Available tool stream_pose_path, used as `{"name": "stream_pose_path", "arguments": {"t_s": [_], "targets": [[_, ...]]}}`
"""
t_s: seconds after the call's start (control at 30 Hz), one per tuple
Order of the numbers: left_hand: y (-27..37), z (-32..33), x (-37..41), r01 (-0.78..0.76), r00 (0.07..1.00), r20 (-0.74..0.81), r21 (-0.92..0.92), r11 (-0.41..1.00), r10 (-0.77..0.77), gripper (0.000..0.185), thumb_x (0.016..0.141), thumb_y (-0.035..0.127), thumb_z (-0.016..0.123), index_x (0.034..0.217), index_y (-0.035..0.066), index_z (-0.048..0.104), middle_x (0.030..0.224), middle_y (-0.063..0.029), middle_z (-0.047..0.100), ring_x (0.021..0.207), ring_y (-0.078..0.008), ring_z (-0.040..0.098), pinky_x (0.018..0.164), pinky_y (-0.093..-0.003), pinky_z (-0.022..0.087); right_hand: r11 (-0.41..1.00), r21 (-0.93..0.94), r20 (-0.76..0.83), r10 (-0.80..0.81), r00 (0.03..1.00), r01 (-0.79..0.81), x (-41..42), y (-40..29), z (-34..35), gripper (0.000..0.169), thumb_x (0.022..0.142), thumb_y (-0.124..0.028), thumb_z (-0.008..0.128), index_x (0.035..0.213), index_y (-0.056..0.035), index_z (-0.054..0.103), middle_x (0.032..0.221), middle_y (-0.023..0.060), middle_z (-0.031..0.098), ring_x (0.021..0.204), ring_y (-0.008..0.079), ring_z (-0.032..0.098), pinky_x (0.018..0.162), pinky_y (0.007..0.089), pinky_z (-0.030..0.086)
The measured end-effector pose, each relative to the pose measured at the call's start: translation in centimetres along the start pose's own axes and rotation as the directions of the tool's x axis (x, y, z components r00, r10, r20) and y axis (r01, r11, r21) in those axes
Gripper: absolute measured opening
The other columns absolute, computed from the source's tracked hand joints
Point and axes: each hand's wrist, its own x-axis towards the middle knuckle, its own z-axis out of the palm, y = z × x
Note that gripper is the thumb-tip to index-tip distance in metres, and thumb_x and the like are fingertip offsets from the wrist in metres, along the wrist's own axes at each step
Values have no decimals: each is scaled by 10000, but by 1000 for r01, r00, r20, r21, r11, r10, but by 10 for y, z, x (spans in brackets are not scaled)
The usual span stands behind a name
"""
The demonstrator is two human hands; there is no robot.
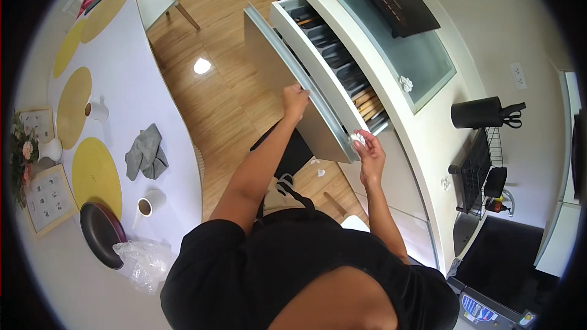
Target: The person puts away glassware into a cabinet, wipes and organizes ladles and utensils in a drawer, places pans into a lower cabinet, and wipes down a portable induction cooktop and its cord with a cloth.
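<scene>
My left hand (295,101) grips the top edge of a drawer front (275,62), which is pulled out from the white counter. A crumpled white piece of tissue or paper (357,139) is pinched in my right hand (369,152), close to the near end of that front. Behind the front, an inner cutlery drawer (316,46) stands open, with dark compartments and several wooden-handled utensils (367,103). Another crumpled white piece (405,84) lies on the glass cooktop or panel (390,50), and one more (445,183) rests on the countertop nearer me.
A black portable cooktop (396,5), a knife block (476,112) with scissors and a dish rack (477,169) stand on the counter. At left, a white table (133,73) holds a grey cloth (147,152), mugs (152,202), a frying pan (102,234) and plastic wrap (144,263). White scraps (321,173) lie on the floor.
</scene>
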Motion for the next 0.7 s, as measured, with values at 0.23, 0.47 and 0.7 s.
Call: {"name": "stream_pose_path", "arguments": {"t_s": [0.23,0.47,0.7], "targets": [[2,51,12,-162,976,-46,491,856,211,122,741,18,558,841,-32,606,689,-98,631,603,-155,602,561,-314,479,458,-559,399,-582,708,691,82,-4,52,204,762,32,607,957,-28,606,874,81,566,839,230,569,728,317,486],[8,14,8,-93,995,-5,370,925,102,243,814,110,502,1002,-12,598,913,-199,632,864,-274,621,756,-344,471,87,-567,660,-547,515,819,158,35,65,209,745,-3,585,946,-61,596,884,100,574,828,273,530,702,362,448],[181,-63,-69,-599,700,-301,246,762,648,245,794,2,543,1039,2,560,1024,-153,588,862,-251,588,724,-302,473,305,-645,391,-655,646,700,223,50,23,169,754,-63,646,912,-116,674,878,78,601,835,239,582,745,312,490]]}}
